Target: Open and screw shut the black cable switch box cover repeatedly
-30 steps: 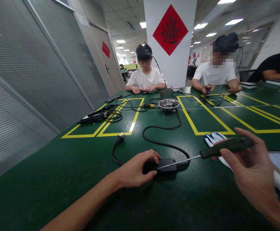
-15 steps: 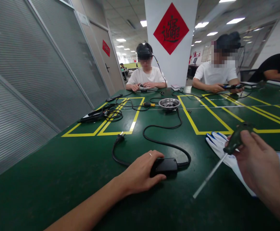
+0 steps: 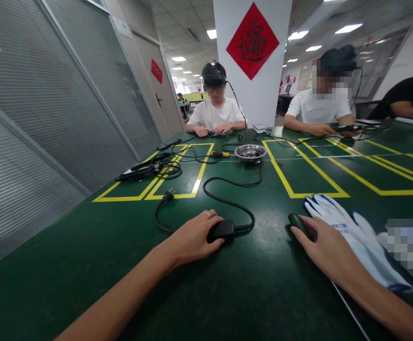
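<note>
at the far left stands a wall of glass panels with blinds (image 3: 96,71), then comes a door (image 3: 162,104) with a small red sign. in the middle a white pillar (image 3: 224,99) carries a red diamond sign (image 3: 252,41). in front of the pillar sits one co-worker in a white shirt (image 3: 222,113), to the right another in a white shirt (image 3: 309,109), and at the right edge a person in black (image 3: 405,97).

the table (image 3: 85,265) is dark green, marked with yellow tape (image 3: 199,182). on it, from the left, lie tangled black cables (image 3: 167,168), a yellow-handled tool (image 3: 220,154), a metal bowl (image 3: 250,148) with small dark things inside, and a white glove (image 3: 348,232).

the left forearm comes from the lower left, and the left hand (image 3: 195,237) lies low, its fingers and thumb grasping the black box (image 3: 224,230) on the table; a black cord (image 3: 224,201) leaves it toward the bowl. the right hand (image 3: 329,246), well apart and just beside the glove, is palm down, its fingers curled around the green screwdriver handle (image 3: 297,221); the metal shaft (image 3: 350,310) shows below the wrist, pointing toward the wearer.
</note>
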Available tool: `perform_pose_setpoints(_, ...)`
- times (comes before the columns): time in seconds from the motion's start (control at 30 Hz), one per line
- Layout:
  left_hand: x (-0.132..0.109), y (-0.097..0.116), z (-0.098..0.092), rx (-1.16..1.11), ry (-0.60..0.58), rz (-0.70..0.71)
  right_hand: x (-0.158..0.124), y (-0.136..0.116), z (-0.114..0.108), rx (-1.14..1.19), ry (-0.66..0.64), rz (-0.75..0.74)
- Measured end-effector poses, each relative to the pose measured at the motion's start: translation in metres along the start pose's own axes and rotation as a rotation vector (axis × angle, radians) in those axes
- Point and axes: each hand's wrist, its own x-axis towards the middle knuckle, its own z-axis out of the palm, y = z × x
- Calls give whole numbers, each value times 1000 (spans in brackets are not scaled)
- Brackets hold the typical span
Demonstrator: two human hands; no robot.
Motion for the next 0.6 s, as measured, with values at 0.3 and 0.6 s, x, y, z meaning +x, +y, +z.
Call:
perform_pose_setpoints(0.3,-2,-3,-7,21,-33,31,-2,2,5,-215,-52,-65)
perform_pose_setpoints(0.6,-3,-6,-9,81,-47,54,-2,2,3,-212,-47,-71)
